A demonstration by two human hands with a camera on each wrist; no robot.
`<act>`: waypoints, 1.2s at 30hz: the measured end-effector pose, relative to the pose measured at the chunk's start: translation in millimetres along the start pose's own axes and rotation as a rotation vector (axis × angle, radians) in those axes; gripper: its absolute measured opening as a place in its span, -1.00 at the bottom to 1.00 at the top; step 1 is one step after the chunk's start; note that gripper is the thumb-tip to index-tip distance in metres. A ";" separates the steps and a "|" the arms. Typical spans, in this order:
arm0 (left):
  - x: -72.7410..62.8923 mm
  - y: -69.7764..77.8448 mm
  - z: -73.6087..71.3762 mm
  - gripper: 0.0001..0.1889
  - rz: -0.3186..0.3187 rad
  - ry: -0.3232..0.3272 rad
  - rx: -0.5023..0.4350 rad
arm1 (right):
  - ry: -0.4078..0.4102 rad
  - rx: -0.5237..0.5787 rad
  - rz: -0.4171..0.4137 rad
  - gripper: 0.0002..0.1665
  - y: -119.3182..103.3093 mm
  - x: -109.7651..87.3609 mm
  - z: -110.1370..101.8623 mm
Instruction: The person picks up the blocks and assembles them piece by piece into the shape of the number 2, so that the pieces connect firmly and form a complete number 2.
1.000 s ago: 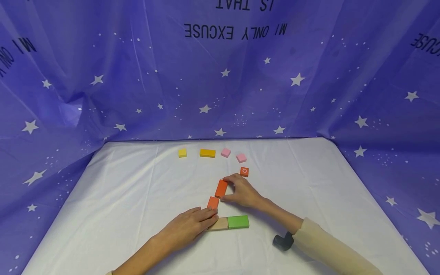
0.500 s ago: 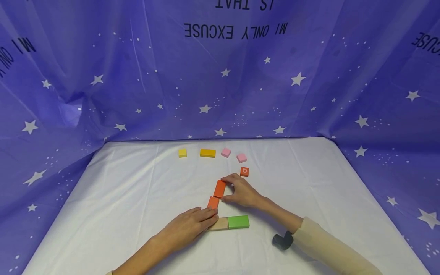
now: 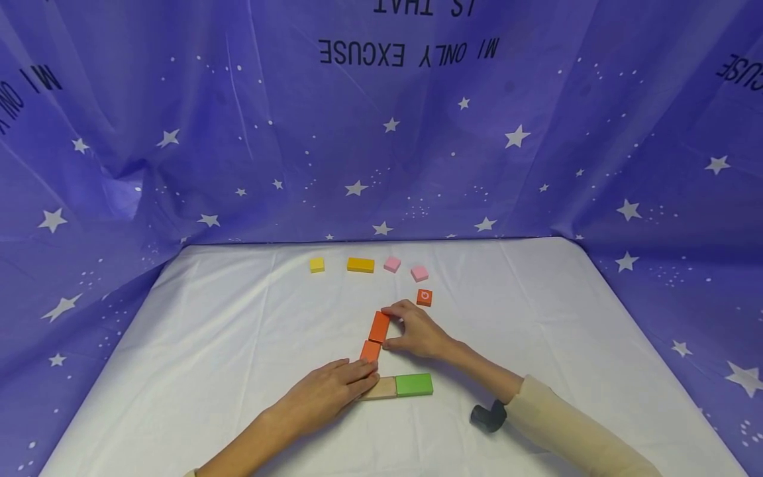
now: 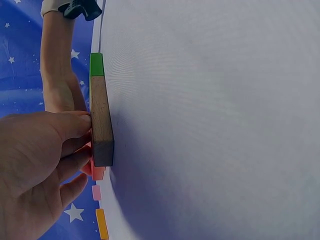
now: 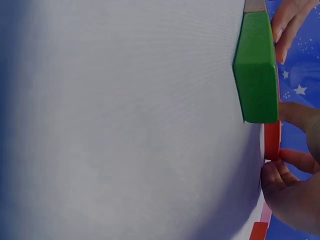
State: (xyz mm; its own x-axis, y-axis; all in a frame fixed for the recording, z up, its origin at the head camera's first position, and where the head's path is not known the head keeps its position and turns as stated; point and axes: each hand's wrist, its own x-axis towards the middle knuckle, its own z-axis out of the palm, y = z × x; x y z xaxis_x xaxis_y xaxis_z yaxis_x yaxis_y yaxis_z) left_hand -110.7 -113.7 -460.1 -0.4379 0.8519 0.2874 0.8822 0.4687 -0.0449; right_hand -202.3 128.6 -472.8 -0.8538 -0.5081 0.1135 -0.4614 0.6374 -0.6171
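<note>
In the head view, my left hand (image 3: 324, 394) lies with extended fingers over the left part of a natural wood block (image 3: 381, 387) and the near end of an orange-red block (image 3: 369, 351). The left wrist view shows its thumb touching the wood block's upper edge. My right hand (image 3: 420, 331) holds a longer orange-red block (image 3: 379, 326) at its right side, index finger by the far end and thumb by the near end. Both orange-red blocks stand end to end in a slanted line. A green block (image 3: 414, 385) abuts the wood block's right end.
Along the back lie a yellow block (image 3: 317, 265), an orange-yellow block (image 3: 360, 265) and two pink blocks (image 3: 392, 264). A small red block with a white mark (image 3: 424, 297) sits just beyond my right hand. A dark device (image 3: 489, 417) is at my right wrist.
My right hand has shifted the longer orange-red block slightly left, bringing it into line with the other orange-red block. My left hand has stayed in place.
</note>
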 end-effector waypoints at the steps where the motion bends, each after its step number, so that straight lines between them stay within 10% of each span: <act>1: 0.0 -0.1 0.3 -0.61 0.001 0.001 0.000 | -0.001 0.001 0.000 -0.23 0.0 0.3 0.0; 36: 0.0 -0.3 0.8 -0.61 -0.013 -0.032 -0.029 | -0.015 0.011 -0.037 -0.25 -1.4 1.4 2.5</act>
State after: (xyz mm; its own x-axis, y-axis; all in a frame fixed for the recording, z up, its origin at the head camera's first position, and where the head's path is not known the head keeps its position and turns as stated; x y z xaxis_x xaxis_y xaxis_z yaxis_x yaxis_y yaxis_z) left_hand -111.1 -113.7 -460.8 -0.4538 0.8531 0.2574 0.8810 0.4728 -0.0140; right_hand -202.2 125.5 -473.7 -0.8327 -0.5395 0.1247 -0.4894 0.6117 -0.6216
